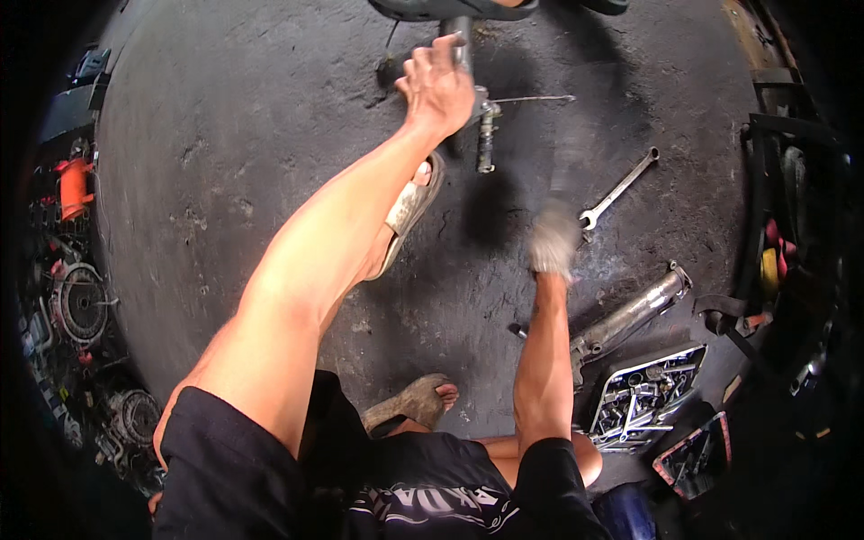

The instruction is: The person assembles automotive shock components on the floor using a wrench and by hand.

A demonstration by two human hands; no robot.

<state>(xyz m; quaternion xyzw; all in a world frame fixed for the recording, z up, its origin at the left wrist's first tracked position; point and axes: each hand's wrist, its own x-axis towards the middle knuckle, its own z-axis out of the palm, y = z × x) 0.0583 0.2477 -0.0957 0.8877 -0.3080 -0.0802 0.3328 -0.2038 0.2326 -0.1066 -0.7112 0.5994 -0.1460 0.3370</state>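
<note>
Dark, scuffed workshop floor (225,180), engine parts (81,301) far left of our landmark, the wrench (621,187). We log the metal tube (463,40) up and left of the wrench, with a slim fitting (487,139) and a thin rod (531,98) by its lower end. The bare left hand (441,94) is against the tube, fingers bent and loosely spread; thumb hidden, so we can't tell how firmly it grips. The right hand (553,241), in what looks like a pale glove, is just left of the wrench's open end — badly blurred, so we can't tell if it's spread, pressed together or pinching anything; a dark streak above it might be a tool. Risks, as we judge them: if that streak is something heavy, poor aim could catch the bare left knuckles; a weak hold could let the tube roll; the protruding rod could snag the glove or get bent. Someone's dark clog (450,7), up and left of the wrench, puts a foot near any slip — same for the open-toed sandal (412,209) left of the wrench. Below the wrench, the big cylinder (634,310) could roll toward the tool tray (661,359) if knocked.
</note>
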